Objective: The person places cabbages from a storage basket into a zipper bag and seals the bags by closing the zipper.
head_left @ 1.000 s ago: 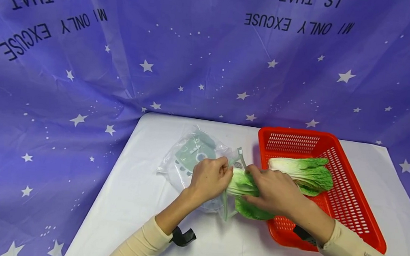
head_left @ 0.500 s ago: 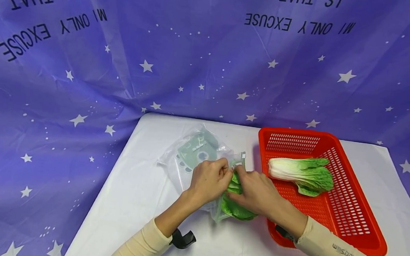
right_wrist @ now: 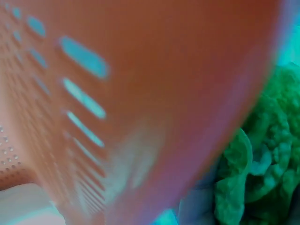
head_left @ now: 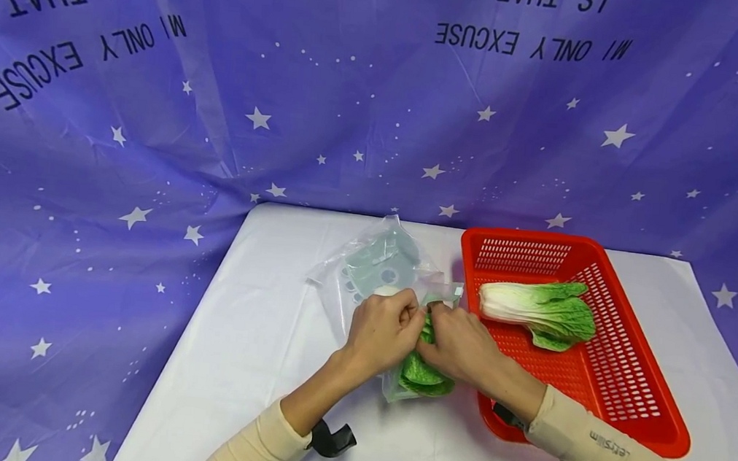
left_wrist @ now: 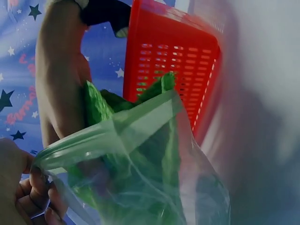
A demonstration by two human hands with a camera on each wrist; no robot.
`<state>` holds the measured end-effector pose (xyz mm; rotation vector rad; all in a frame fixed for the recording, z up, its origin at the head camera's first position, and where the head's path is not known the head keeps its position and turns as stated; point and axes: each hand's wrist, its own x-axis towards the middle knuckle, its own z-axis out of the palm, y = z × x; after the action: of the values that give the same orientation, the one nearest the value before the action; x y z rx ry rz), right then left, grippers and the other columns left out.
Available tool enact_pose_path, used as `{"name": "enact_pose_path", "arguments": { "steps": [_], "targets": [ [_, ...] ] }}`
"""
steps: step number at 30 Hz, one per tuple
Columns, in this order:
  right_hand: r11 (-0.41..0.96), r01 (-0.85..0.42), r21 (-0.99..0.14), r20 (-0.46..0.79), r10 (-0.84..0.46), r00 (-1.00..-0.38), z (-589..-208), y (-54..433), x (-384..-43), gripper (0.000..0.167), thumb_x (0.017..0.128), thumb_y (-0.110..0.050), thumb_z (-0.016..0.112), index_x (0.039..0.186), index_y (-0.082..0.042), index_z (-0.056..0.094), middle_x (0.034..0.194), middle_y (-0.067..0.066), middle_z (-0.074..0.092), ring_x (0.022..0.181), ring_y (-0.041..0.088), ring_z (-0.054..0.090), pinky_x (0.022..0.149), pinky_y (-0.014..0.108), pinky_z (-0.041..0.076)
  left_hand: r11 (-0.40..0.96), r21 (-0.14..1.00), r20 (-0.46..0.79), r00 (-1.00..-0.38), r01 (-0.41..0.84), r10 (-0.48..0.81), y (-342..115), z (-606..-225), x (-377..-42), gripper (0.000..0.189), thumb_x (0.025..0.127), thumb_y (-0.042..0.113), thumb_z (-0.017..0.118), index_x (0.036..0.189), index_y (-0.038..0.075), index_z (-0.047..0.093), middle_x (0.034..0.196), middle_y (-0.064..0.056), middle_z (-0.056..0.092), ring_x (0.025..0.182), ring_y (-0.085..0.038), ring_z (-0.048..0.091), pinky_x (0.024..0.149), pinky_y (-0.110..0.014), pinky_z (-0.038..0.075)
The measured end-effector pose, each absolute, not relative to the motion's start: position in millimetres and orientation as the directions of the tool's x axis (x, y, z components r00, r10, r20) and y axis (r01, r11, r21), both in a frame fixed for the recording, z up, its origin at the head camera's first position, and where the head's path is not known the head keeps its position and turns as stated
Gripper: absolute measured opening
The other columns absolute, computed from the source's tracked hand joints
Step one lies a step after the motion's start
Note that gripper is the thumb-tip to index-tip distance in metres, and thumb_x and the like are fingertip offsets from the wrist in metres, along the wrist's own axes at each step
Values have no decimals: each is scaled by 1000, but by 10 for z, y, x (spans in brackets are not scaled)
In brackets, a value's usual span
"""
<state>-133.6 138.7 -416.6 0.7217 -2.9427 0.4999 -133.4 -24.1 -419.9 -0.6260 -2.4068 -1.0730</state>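
Note:
My left hand [head_left: 383,330] pinches the rim of a clear zip bag [head_left: 376,260] with a pale green print and a green-tinted mouth [left_wrist: 145,112]. A Chinese cabbage [head_left: 425,378] lies mostly inside the bag, its white base showing through the plastic beyond my left hand. Its green leaves fill the mouth and stick out a little. My right hand [head_left: 464,345] grips the leafy end at the opening; its fingertips are partly hidden by leaves and plastic. Crinkled leaves [right_wrist: 281,140] also appear at the right of the right wrist view.
A red perforated basket [head_left: 623,370] stands to the right, close to my right forearm. Another Chinese cabbage [head_left: 536,312] lies in it. The white table [head_left: 257,308] meets a purple starred cloth [head_left: 353,112] at the back.
My right hand has moved left, pushing the cabbage deeper into the bag until its white base is inside. The bag has shifted slightly right. My left hand keeps its hold on the rim.

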Motion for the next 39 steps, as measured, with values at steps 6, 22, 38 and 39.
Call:
{"name": "enact_pose_path", "arguments": {
  "steps": [6,22,38,39],
  "targets": [
    [863,-459,-213,93,-449,-888,-4265,1384,-1298,28,81,-29,66,86,-3,56,65,4,52,61,29,60,49,41,47,563,597,551,-802,572,232,-223,-4144,-1274,25,85,17,63,64,21,49,50,16,39,44,0,39,42,-21,32],
    [792,-573,-212,260,-519,-814,-3832,1661,-1165,28,90,-37,68,84,-11,61,59,-7,46,50,14,50,44,32,39,486,647,598,-786,588,157,-355,-3936,-1388,26,89,13,62,65,17,53,47,14,39,38,0,34,39,-22,29],
    [831,-415,-370,-46,-462,-885,-3866,1935,-1247,13,87,-25,73,75,-21,70,55,-12,47,48,8,42,43,29,33,439,709,591,-804,551,54,-429,-3682,-1553,26,93,14,59,67,15,54,48,10,44,38,-6,36,41,-27,31],
    [825,-416,-382,-29,-461,-887,-3860,1923,-1272,15,88,-23,72,74,-21,69,53,-12,46,47,8,41,43,28,32,440,712,591,-805,548,47,-447,-3669,-1561,26,92,14,59,67,15,54,48,10,44,38,-6,36,41,-28,32]
  ]
}}
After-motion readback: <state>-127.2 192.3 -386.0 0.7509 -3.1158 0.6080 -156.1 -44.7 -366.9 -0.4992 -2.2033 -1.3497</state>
